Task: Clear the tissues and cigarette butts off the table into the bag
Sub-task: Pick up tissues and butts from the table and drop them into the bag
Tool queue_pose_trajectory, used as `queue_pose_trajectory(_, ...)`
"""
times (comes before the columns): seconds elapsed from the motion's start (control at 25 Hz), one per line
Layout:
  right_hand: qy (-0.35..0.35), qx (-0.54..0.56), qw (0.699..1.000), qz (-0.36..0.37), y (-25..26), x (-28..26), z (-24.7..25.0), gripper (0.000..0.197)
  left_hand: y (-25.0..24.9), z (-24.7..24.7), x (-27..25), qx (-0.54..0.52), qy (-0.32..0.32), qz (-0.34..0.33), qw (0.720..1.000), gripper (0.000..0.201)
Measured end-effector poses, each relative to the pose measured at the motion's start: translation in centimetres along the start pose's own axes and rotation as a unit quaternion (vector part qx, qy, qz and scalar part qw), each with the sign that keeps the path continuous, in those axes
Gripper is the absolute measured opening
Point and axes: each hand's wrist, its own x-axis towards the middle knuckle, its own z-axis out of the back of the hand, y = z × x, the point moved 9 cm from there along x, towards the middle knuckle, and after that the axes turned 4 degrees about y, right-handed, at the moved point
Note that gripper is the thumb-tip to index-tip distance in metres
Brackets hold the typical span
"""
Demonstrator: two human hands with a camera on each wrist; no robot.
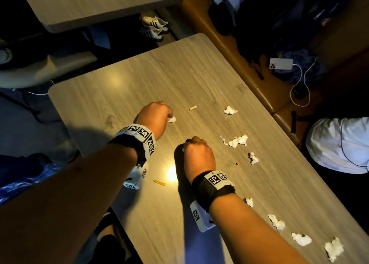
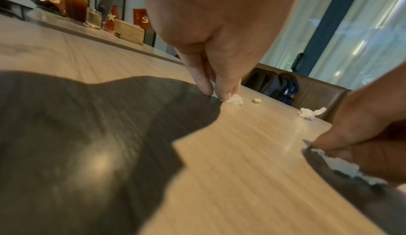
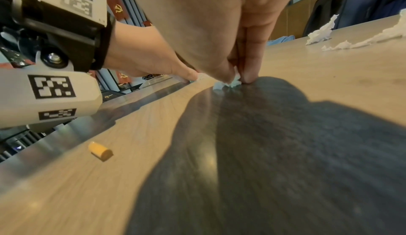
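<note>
- Wood-grain table (image 1: 123,88), dim room.
- Near edge: tissue scraps (image 1: 301,239) in a row along right side, orange butt (image 1: 159,182) by left wrist.
- Right hand (image 1: 198,156) pinching small tissue bit (image 3: 232,83) against tabletop.
- Left hand (image 1: 153,117) pinching white tissue wad (image 1: 171,119).
- Farther: pale butt (image 1: 192,108), crumpled tissue (image 1: 230,110).
- Off table: phone (image 1: 281,63) on cable.

Both forearms are bare, without sleeves. Each wrist wears a broad black fabric strap (image 1: 214,190) topped by a white band of square black-and-white coded markers (image 1: 139,133). Under each wrist hangs a white marker-covered camera housing (image 1: 199,216).
</note>
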Motion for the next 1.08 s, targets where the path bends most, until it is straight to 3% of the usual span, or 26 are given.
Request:
queue_pose_trajectory(0.16,-0.008,-0.003,1.0,-0.007,0.2,0.6,0.3,0.026,2.2,0.4,-1.8,-0.153,-0.033,0.062,0.986,0.015)
queue_pose_trajectory(0.32,-0.019,0.01,0.999,-0.039,0.0,1.2,0.6,0.018,5.8,-0.6,-5.5,-0.222,-0.028,0.107,0.969,0.01)
queue_pose_trajectory(0.52,0.019,0.078,0.995,-0.062,1.4,2.5,1.8,0.013,11.1,-0.2,-11.9,-0.296,-0.038,0.159,0.941,0.006)
queue_pose_trajectory(0.68,-0.012,0.198,0.98,0.004,8.4,2.2,3.1,0.025,15.1,0.2,-16.5,-0.38,-0.058,0.188,0.904,0.004)
queue_pose_trajectory(0.8,-0.001,0.257,0.964,0.064,16.0,1.9,1.8,0.028,20.2,0.2,-20.9,-0.42,-0.116,0.24,0.868,0.006)
queue_pose_trajectory(0.92,0.011,0.193,0.966,0.171,25.1,1.3,-0.9,0.023,26.6,-0.9,-26.2,-0.44,-0.17,0.301,0.829,0.006)
queue_pose_trajectory(1.08,0.069,0.098,0.951,0.284,35.0,0.1,-7.5,0.016,34.9,-4.9,-33.3,-0.373,-0.176,0.39,0.823,0.008)
